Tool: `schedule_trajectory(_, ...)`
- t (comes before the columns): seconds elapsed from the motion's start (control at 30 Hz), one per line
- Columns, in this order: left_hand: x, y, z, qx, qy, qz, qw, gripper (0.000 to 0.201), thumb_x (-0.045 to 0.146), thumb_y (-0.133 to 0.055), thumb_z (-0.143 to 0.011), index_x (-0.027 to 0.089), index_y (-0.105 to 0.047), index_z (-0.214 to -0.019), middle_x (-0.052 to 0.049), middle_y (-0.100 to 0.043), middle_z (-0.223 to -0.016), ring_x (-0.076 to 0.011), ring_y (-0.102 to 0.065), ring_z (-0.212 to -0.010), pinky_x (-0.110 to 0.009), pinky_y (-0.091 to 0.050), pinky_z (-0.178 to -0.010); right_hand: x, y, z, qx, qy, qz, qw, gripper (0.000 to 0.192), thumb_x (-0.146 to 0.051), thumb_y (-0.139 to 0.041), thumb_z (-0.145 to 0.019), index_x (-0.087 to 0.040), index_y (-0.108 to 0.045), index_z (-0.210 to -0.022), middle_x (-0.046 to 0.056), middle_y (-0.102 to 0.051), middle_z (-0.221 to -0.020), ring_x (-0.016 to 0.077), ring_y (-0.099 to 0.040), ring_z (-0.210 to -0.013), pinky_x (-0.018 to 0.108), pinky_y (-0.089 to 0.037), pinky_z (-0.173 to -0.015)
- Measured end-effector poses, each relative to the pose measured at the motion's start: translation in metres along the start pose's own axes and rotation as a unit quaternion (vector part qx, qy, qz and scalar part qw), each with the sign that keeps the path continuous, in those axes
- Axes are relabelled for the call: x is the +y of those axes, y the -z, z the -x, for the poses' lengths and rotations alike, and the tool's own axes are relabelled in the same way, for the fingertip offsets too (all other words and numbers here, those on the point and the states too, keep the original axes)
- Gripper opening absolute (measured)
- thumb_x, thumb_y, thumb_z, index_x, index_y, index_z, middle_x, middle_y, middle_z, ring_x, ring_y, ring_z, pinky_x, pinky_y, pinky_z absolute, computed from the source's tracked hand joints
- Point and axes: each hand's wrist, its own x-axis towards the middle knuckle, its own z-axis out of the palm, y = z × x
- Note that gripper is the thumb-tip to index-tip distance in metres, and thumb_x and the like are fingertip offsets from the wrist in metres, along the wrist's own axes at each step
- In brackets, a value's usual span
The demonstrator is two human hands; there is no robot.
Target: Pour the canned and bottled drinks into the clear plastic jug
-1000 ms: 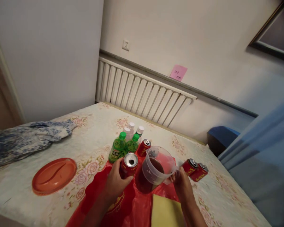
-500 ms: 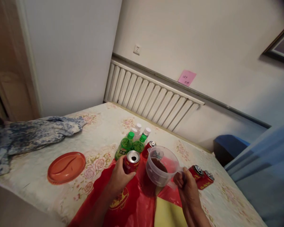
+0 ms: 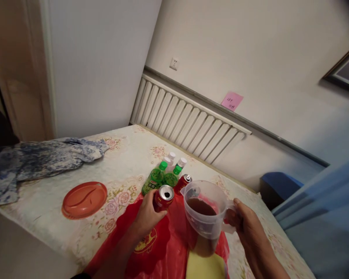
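Note:
My left hand (image 3: 147,215) is wrapped round an opened red drink can (image 3: 164,198), which stands upright with its mouth facing up. In my right hand (image 3: 247,221) is the handle of a clear plastic measuring jug (image 3: 205,228), partly filled with brown liquid. The jug is beside the can, apart from it, with its spout towards the can. Beneath both hands spreads a shiny red plastic bag (image 3: 174,248) with a gold print. A folded yellow cloth (image 3: 206,267) lies at the jug's near side.
Several bottles with green or white caps, including a green bottle (image 3: 154,179), stand behind the can. Another red can (image 3: 182,183) is beside them. An orange divided plate (image 3: 84,199) and a blue-white patterned cloth (image 3: 52,159) lie left on the flowered tablecloth (image 3: 128,155).
My right hand has raised the jug and brought it closer, slightly rightward. The hand and jug now cover the two red cans at the right. My left hand keeps its hold on the can.

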Motion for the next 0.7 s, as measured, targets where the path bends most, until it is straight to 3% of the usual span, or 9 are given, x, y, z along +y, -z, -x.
schedule_trajectory(0.3,-0.001,0.001,0.002,-0.004,-0.01,-0.021,1.0,0.061,0.017,-0.068,-0.061,0.031,-0.049,-0.116,-0.007,-0.061,-0.123,-0.0265,-0.057,-0.118,-0.038,-0.041,-0.103,-0.014,0.0,0.001,-0.054,-0.01,0.085,0.995,0.057,-0.069,-0.059,-0.075,-0.022,-0.042,-0.046,-0.005,-0.033,-0.041,0.0078,-0.021,-0.04,0.025,-0.013,-0.04)
schedule_trajectory(0.7,-0.001,0.001,0.003,0.008,-0.02,-0.018,1.0,0.06,0.016,-0.069,-0.058,0.03,-0.053,-0.114,-0.007,-0.064,-0.121,-0.0296,-0.059,-0.117,-0.039,-0.042,-0.101,-0.021,-0.004,-0.008,-0.094,-0.032,0.083,0.992,0.057,-0.068,-0.064,-0.075,-0.023,-0.039,-0.05,-0.007,-0.032,-0.04,0.0069,-0.025,-0.035,0.023,-0.016,-0.034)
